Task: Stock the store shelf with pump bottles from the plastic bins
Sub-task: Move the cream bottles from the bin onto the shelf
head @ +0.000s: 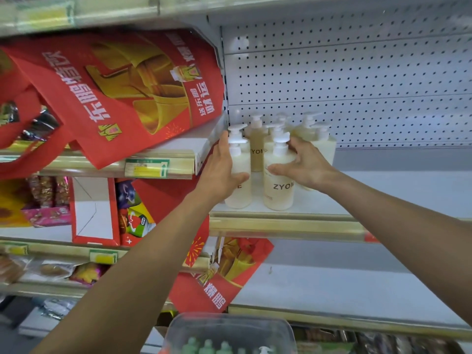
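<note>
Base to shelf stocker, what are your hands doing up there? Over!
Left hand grips front-left pump bottle. Right hand grips front-right pump bottle. Both bottles standing on shelf, more behind. Nothing blocking.

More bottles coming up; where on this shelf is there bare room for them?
Free: the white shelf right of the cream pump bottles, out to the pegboard back panel. Crowded: the left end, bottles packed against the neighbouring shelf's end, both hands there.
</note>
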`<control>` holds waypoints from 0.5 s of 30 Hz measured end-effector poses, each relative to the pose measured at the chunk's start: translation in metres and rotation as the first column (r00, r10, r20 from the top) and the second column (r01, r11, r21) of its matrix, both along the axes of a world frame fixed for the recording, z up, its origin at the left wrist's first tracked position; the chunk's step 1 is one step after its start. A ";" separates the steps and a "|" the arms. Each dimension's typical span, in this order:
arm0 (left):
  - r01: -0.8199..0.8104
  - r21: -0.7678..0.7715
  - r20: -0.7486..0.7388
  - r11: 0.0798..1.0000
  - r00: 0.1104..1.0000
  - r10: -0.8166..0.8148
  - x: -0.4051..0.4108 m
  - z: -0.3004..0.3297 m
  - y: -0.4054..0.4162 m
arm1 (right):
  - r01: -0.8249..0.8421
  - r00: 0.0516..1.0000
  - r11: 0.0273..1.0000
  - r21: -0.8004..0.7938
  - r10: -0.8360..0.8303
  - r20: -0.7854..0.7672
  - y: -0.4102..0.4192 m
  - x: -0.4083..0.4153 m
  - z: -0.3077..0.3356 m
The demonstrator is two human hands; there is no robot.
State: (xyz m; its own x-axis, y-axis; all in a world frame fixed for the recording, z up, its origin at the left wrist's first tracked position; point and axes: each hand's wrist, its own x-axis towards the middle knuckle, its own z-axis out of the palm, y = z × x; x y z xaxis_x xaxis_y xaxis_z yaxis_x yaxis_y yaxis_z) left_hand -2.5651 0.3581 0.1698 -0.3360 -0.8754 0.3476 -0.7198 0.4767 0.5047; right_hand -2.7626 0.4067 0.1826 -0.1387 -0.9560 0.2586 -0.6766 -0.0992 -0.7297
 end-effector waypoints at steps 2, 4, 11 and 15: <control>-0.001 -0.005 -0.012 1.000 1.000 0.001 0.000 0.000 0.001 | -0.014 1.000 1.000 0.017 0.014 0.001 -0.001 -0.001 -0.001; -0.018 -0.008 -0.024 1.000 1.000 0.018 -0.001 0.000 0.004 | -0.015 1.000 0.999 0.029 0.015 -0.001 0.000 0.001 -0.001; -0.076 -0.202 -0.012 0.977 0.997 0.075 0.017 -0.006 0.053 | 0.205 0.913 0.957 -0.205 -0.263 -0.311 0.045 0.018 -0.001; -0.052 -0.273 0.062 0.961 0.996 0.072 0.028 -0.023 0.085 | 0.083 0.819 0.921 -0.382 -0.281 -0.501 0.078 0.030 -0.021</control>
State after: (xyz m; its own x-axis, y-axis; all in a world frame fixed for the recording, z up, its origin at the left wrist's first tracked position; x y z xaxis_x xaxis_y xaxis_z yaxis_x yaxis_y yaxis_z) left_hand -2.5370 0.4433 0.1468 -0.3163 -0.7717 0.5518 -0.7812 0.5419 0.3099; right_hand -2.7322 0.4845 0.1616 -0.0456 -0.7709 0.6353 -0.9768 -0.0989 -0.1901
